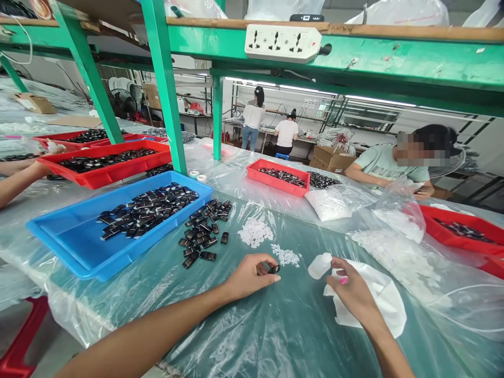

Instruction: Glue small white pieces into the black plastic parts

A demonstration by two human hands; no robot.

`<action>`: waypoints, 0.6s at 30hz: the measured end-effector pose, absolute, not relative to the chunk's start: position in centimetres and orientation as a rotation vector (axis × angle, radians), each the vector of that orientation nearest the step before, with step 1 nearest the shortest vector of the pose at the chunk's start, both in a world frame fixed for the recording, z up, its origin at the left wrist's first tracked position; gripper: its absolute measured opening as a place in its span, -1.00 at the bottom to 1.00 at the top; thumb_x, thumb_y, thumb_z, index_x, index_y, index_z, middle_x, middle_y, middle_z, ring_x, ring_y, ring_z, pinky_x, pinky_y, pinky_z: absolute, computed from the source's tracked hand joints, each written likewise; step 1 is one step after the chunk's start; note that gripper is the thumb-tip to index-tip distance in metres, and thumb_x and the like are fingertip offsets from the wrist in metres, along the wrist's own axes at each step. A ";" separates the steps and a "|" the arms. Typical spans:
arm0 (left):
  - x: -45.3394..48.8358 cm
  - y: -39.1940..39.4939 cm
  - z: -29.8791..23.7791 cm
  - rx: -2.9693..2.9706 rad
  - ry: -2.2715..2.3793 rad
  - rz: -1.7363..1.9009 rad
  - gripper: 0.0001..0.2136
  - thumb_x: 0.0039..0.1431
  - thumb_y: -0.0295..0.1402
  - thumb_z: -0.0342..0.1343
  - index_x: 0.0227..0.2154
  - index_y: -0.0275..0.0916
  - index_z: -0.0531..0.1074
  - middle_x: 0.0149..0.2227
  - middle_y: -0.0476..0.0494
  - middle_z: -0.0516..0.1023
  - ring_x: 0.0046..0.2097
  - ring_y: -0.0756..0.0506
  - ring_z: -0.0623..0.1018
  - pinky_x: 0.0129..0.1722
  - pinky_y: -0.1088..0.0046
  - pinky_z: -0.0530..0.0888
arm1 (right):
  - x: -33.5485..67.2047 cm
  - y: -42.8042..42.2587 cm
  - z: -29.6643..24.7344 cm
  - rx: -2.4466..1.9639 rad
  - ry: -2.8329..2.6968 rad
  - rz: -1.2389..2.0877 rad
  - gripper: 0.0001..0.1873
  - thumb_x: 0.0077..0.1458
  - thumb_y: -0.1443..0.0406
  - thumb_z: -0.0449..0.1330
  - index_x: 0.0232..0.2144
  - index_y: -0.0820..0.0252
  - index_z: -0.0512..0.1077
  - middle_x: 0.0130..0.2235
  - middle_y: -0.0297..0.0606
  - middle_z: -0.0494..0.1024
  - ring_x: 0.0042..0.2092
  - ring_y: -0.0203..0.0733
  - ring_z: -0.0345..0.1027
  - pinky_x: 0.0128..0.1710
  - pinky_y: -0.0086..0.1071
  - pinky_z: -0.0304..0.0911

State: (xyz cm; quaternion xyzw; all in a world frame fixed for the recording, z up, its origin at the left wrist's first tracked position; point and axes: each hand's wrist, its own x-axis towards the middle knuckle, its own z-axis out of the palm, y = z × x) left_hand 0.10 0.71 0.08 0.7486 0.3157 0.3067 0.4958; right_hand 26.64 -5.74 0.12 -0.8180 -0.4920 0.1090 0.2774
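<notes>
In the head view, my left hand (248, 274) pinches a small black oblong part (274, 269) between thumb and fingers, just above the green tabletop. My right hand (354, 294) has its fingertips on one end of a small translucent white bottle (319, 265), which tilts to the left. Something pink (343, 281) shows between the right thumb and fingers; its kind is unclear. Under that hand lies a white cloth or bag (388, 310). Near my left hand are a pile of small white pieces (255, 232), a pile of smaller white bits (285, 255) and loose black parts (200, 233).
A blue tray (66, 231) of black parts stands at the left. Red trays (84, 178) (252, 169) (429, 218) and plastic bags of white pieces (397, 262) lie around. A green shelf frame (163, 84) rises in front. A co-worker (397, 163) sits across at the right; another's hands (35, 168) show at the left.
</notes>
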 end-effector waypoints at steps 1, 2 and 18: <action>0.1 0.7 0.1 1.809 0.763 0.745 -0.72 -0.01 -0.22 0.16 -0.26 -0.27 0.44 -0.32 -0.11 0.49 -0.34 -0.02 0.45 -0.34 0.53 0.37 | 26.9 -5.9 0.4 -2.259 -1.314 0.283 -0.60 -0.13 0.11 0.05 -0.17 -0.03 0.35 -0.22 -0.33 0.48 -0.23 -0.09 0.37 -0.29 -0.27 0.21; 0.1 0.7 0.1 1.806 0.756 0.743 -0.73 -0.01 -0.23 0.16 -0.26 -0.27 0.44 -0.32 -0.11 0.49 -0.34 -0.02 0.44 -0.35 0.53 0.36 | 27.2 -6.0 0.6 -2.330 -1.295 0.270 -0.63 -0.11 0.09 0.02 -0.22 -0.01 0.37 -0.28 -0.29 0.48 -0.29 -0.04 0.37 -0.32 -0.20 0.21; -0.3 0.0 0.9 1.802 0.555 0.602 -0.71 0.01 -0.24 0.15 -0.21 -0.27 0.47 -0.22 -0.18 0.52 -0.25 -0.06 0.50 -0.32 0.53 0.39 | 25.4 -7.3 3.4 -2.403 -1.042 -0.203 -0.60 -0.01 0.02 -0.02 -0.17 -0.04 0.40 -0.39 -0.19 0.53 -0.44 0.09 0.34 -0.51 -0.19 0.12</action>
